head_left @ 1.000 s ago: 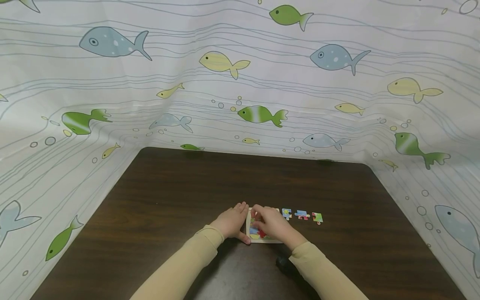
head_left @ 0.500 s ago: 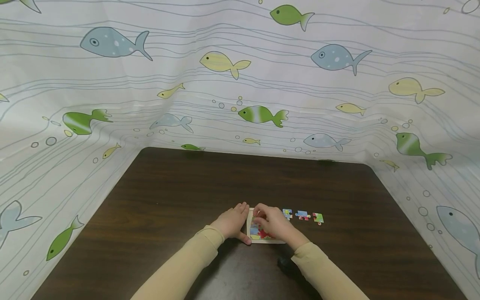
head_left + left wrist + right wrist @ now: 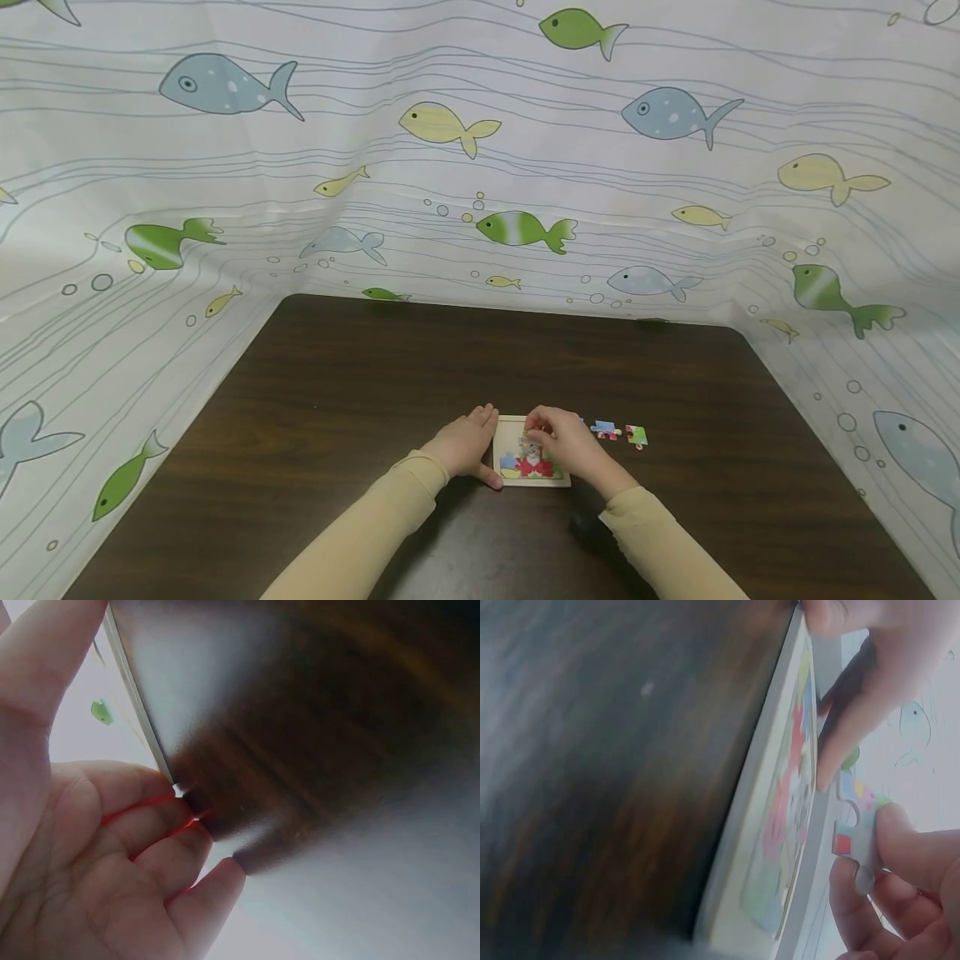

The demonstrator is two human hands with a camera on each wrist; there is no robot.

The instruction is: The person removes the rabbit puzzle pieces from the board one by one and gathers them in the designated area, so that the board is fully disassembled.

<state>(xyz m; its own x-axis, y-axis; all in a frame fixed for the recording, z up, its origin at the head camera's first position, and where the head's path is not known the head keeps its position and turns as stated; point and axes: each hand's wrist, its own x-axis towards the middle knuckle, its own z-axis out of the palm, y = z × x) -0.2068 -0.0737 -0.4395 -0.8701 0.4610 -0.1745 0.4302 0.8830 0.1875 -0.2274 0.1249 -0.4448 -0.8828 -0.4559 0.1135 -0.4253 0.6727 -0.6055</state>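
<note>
A small puzzle tray (image 3: 510, 427) with a pale frame lies on the table; its lower part shows a picture in red, blue and yellow, and its upper part is bare. Against the tray's left edge rests my left hand (image 3: 463, 446), fingers straight and thumb spread. Above the tray's right side, my right hand (image 3: 570, 442) pinches a puzzle piece (image 3: 861, 825) between thumb and fingers. In the right wrist view that piece is raised off the tray, with light blue, yellow and red patches. My right hand covers the tray's upper right corner.
Right of the tray lie a blue and red puzzle piece (image 3: 606, 430) and a green and red puzzle piece (image 3: 637, 436); another is mostly hidden behind my right hand. The dark wooden table (image 3: 375, 358) meets a fish-patterned curtain (image 3: 442, 200) at its back and sides.
My right hand has moved rightward over the tray with the pinched piece, uncovering more of the picture and hiding the nearest loose piece. My left hand has stayed in place.
</note>
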